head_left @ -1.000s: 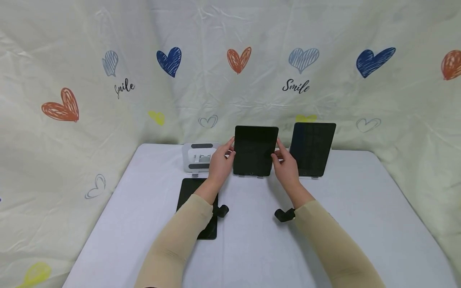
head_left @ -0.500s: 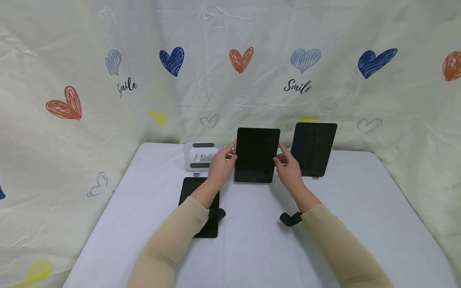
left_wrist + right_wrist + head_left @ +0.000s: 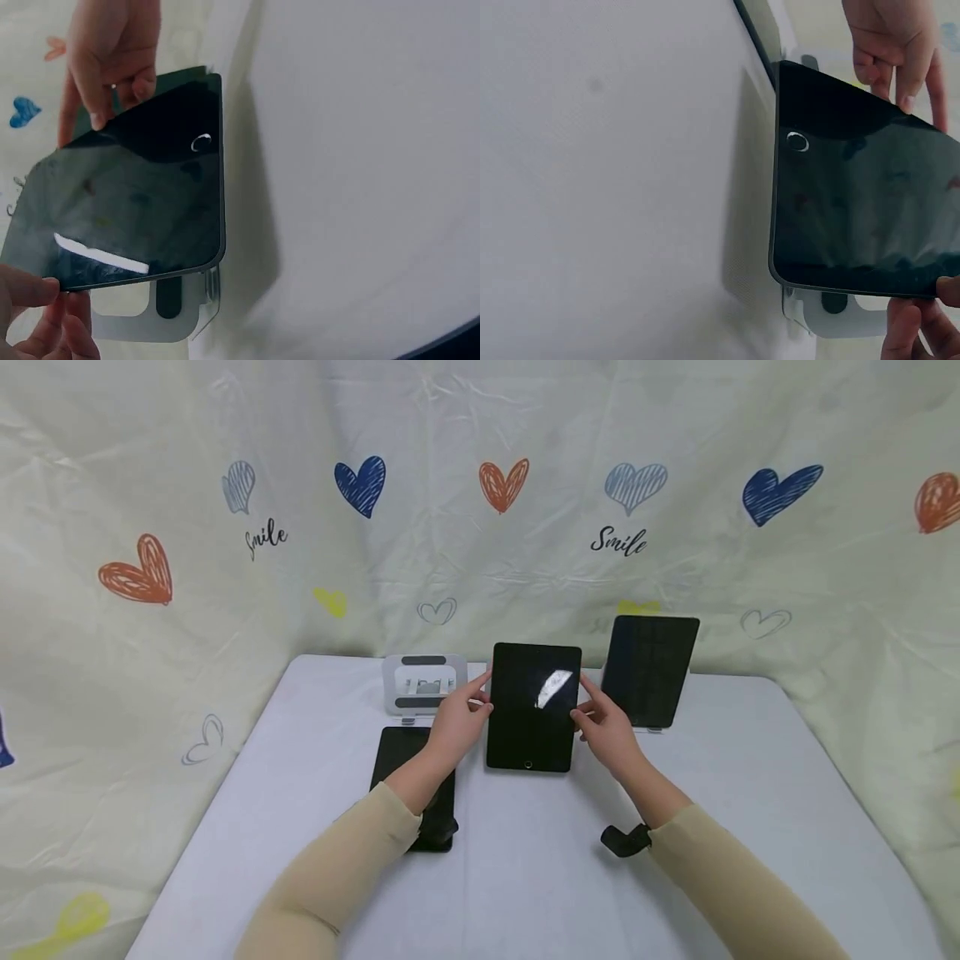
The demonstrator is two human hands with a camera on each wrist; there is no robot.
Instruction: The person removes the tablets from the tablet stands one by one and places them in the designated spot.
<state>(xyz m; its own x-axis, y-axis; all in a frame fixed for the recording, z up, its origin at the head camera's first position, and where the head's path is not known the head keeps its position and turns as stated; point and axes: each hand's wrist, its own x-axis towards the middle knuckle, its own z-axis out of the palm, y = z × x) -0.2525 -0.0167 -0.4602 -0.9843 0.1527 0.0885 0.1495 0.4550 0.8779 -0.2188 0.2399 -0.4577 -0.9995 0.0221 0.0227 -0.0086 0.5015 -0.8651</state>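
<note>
While your left grip [image 3: 457,717] and right grip [image 3: 606,727] pinched the middle tablet [image 3: 528,714] by opposite sides near the far edge of the desk [image 3: 525,868], it was probably stiff, fairly light, slick and breakable, best held by its side edges.

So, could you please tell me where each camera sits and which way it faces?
Head: worn on the head, facing forward and down at the held tablet; left hand, right hand and both sleeves show.
Left wrist: worn there, facing the held tablet from its left side; left hand lower left, right hand upper left.
Right wrist: worn there, facing it from its right side; right hand lower right, left hand upper right.
Both wrist views share the held tablet, its home button and both hands.
</note>
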